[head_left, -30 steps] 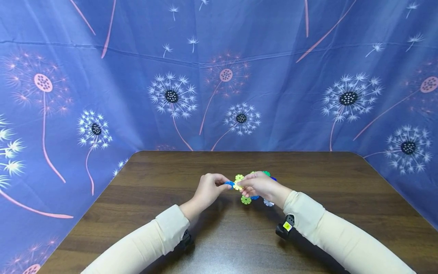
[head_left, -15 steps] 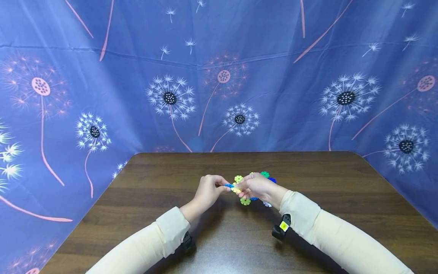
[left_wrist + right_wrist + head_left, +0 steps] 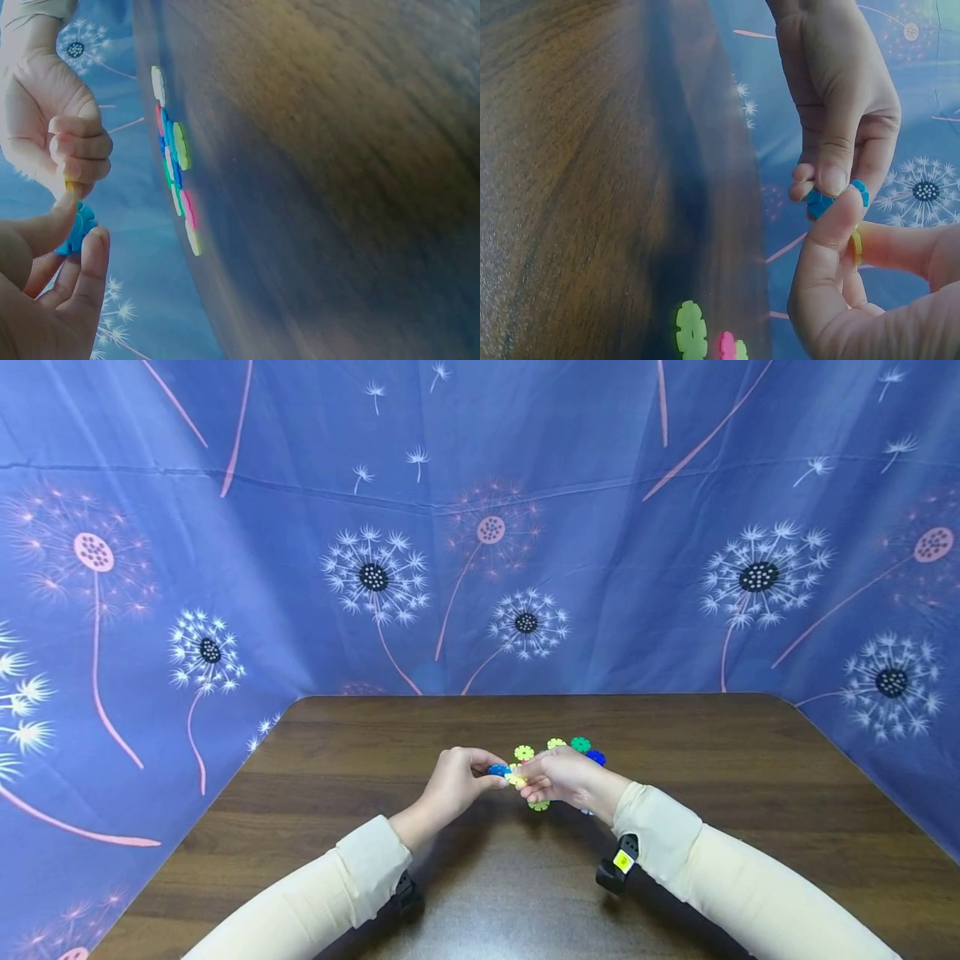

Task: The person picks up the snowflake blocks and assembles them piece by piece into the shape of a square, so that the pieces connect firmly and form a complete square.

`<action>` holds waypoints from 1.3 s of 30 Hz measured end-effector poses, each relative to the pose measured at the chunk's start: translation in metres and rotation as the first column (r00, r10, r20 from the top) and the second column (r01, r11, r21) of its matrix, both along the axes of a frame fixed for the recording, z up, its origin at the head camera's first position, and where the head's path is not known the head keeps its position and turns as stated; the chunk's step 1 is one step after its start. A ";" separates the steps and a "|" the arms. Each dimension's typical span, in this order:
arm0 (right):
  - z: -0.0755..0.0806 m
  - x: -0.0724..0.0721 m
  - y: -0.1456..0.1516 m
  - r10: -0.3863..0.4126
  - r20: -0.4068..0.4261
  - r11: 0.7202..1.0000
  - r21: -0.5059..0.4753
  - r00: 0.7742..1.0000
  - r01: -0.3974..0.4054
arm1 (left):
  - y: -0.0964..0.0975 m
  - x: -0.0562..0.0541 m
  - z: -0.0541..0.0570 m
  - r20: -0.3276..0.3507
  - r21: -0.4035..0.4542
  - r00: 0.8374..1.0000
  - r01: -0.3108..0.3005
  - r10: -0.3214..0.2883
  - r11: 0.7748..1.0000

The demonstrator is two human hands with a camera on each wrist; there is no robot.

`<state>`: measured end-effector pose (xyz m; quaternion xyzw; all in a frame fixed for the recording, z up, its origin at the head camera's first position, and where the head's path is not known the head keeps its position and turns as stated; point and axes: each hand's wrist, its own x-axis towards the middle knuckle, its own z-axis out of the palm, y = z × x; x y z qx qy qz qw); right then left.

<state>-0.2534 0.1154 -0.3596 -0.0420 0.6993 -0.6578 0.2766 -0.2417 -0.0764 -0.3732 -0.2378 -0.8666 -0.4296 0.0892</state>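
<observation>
Both hands meet above the table. My left hand (image 3: 450, 785) pinches a blue flower-shaped snap disc (image 3: 498, 770) between thumb and fingers; in the right wrist view two blue lobed parts (image 3: 820, 203) show there. My right hand (image 3: 573, 777) pinches a yellow flower-shaped disc (image 3: 515, 779) between thumb and index finger, its other fingers curled. The yellow disc (image 3: 856, 244) appears edge-on, close against the blue. Whether the two are slotted together is hidden by the fingertips.
On the brown wooden table (image 3: 360, 735), more flower discs lie behind and below the right hand: yellow-green (image 3: 523, 752), green (image 3: 581, 744) and dark blue (image 3: 596, 757). The left wrist view also shows pink (image 3: 187, 208) and white (image 3: 157, 85) ones. A patterned blue cloth (image 3: 465, 460) hangs behind.
Both hands have shifted slightly, still pinching the discs. The blue disc has moved a little left and turned. My right hand now covers more of the blue and white discs on the table.
</observation>
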 end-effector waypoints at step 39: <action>0.011 0.003 0.004 0.068 0.007 0.997 0.021 0.998 -0.068 | 0.004 0.006 0.007 0.028 -0.032 0.999 -0.022 0.023 0.999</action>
